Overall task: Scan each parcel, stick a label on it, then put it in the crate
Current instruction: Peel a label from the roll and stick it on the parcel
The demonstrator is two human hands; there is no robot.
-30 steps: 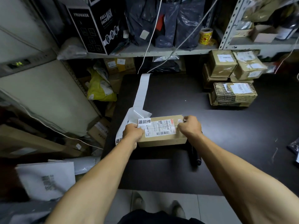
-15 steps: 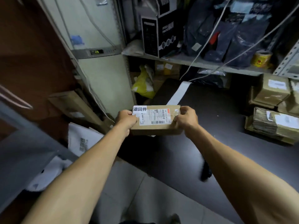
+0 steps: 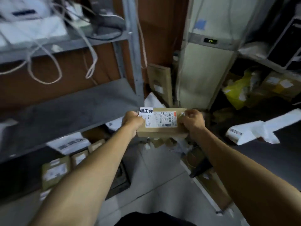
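Between both hands, held out in the air over the floor, the parcel (image 3: 161,123) is sitting roughly level, its labelled top facing the camera. Left hand (image 3: 132,122) is gripping the parcel's left end, fingers curled around it, thumb side lying over the corner of the small white sticker (image 3: 146,110) with three black characters. Right hand (image 3: 193,123) is gripping the right end, fingers curled on the top edge and pinching near a scrap of white tape there. So the parcel is spanning the gap hand to hand, with the shipping label (image 3: 162,119) and its barcode showing uncovered in the middle.

Below the parcel, grey floor tiles (image 3: 151,173) are showing. Left of the hands, a grey metal shelf (image 3: 65,103) is running across, with more small boxes (image 3: 56,171) lying under it, blurred. White cables (image 3: 44,62) are hanging off the upper rack. Behind the parcel, a tall pale cabinet (image 3: 203,75) with a small green digital readout is standing. Right of the hands, a white strip of labels (image 3: 254,129) is lying on the edge of a dark table (image 3: 276,157). A yellow bag (image 3: 236,93) is sitting beyond that.
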